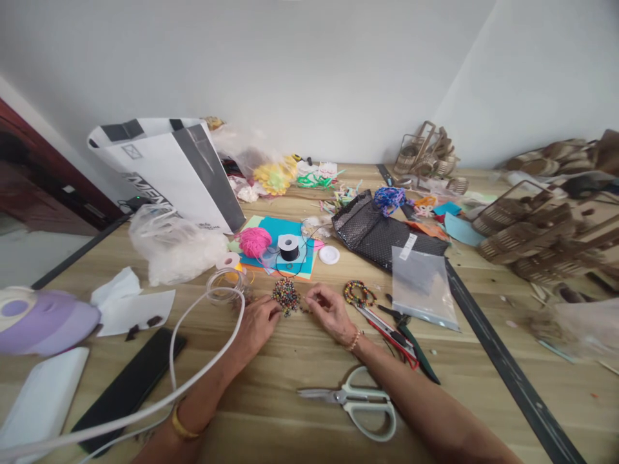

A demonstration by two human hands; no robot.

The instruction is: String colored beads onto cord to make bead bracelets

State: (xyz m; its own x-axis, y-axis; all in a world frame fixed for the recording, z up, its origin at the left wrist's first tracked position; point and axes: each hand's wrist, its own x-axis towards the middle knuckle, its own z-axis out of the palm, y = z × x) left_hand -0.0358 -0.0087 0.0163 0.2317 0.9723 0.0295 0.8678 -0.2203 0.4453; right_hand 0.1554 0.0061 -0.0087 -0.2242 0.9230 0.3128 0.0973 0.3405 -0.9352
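Observation:
A loose pile of small multicoloured beads (286, 296) lies on the table between my hands. My left hand (258, 320) rests at the pile's left edge, its fingers stretched toward the beads with nothing visible in them. On the other side, my right hand (329, 310) has thumb and fingertips pinched together; a few tiny beads show beside the fingertips, but what the pinch holds is too small to make out. Behind the pile, a spool of black cord (289, 249) stands on coloured paper (304, 233). A coiled beaded bracelet (360, 294) lies right of my right hand.
Scissors (355, 401) lie in front, near my right forearm. A utility knife (389, 335) and pliers (416, 348) sit to the right. A white cable (203, 367) loops over my left arm. Pink yarn (255, 242), a black bubble mailer (374, 229) and a paper bag (169, 174) stand farther back.

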